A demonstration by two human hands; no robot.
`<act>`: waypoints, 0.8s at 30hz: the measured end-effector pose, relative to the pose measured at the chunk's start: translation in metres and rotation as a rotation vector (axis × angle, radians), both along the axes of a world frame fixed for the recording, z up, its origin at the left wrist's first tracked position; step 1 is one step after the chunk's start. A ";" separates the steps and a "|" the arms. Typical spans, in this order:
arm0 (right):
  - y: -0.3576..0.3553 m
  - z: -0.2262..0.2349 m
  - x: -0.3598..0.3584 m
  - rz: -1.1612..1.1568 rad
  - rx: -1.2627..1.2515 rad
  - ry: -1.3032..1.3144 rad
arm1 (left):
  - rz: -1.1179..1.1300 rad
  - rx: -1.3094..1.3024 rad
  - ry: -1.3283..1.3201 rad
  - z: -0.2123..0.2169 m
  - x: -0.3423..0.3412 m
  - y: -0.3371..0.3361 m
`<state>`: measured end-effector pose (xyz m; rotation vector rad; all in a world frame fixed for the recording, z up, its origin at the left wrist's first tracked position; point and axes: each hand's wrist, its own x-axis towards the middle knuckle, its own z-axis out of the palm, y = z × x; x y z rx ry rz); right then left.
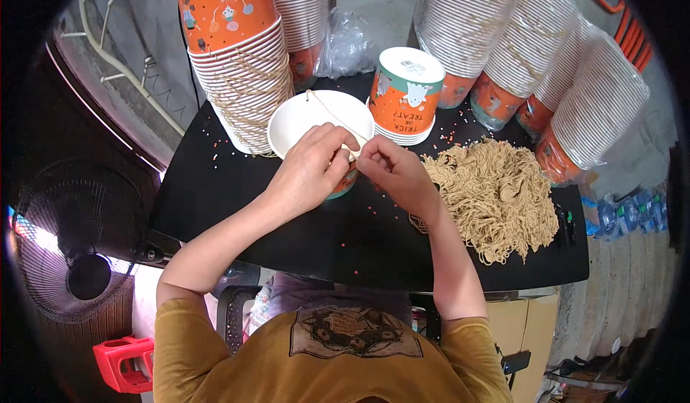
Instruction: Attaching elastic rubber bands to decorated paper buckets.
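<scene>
A paper bucket [291,119], white inside and orange and green outside, stands tilted on the black table in front of me. A thin tan cord [332,112] passes through the bucket's far rim and runs across its mouth to my fingers. My left hand [310,167] is closed in a pinch on the cord at the bucket's near right rim. Right beside it, my right hand [397,173] is pinched too, with the cord's end at its fingertips. The exact grip is partly hidden behind my fingers. To the right lies a large heap of tan cords [496,198].
A tall stack of corded buckets [237,86] stands at the left. Behind my hands is a short upside-down bucket stack [406,94]. Several plastic-wrapped bucket stacks [528,40] line the back right. Small red bits dot the black table [287,237]. A fan [83,259] stands at left.
</scene>
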<state>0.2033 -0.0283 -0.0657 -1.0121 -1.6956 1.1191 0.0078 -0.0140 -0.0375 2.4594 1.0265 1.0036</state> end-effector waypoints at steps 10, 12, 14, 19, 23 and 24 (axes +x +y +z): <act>0.004 -0.004 0.003 0.011 -0.078 0.076 | 0.016 -0.010 0.004 0.000 -0.001 0.000; 0.003 -0.002 0.003 0.015 -0.105 0.087 | 0.018 -0.006 0.002 0.001 -0.001 -0.001; 0.003 -0.002 0.004 0.027 -0.120 0.097 | 0.016 0.001 -0.002 0.001 -0.001 -0.001; 0.005 -0.005 0.007 0.069 -0.128 0.124 | 0.026 0.003 0.000 0.001 -0.001 -0.002; 0.004 -0.004 0.009 0.076 -0.141 0.100 | 0.023 -0.021 0.010 0.002 -0.002 -0.003; 0.005 -0.005 0.009 0.081 -0.153 0.104 | 0.022 -0.024 0.010 0.003 -0.002 -0.003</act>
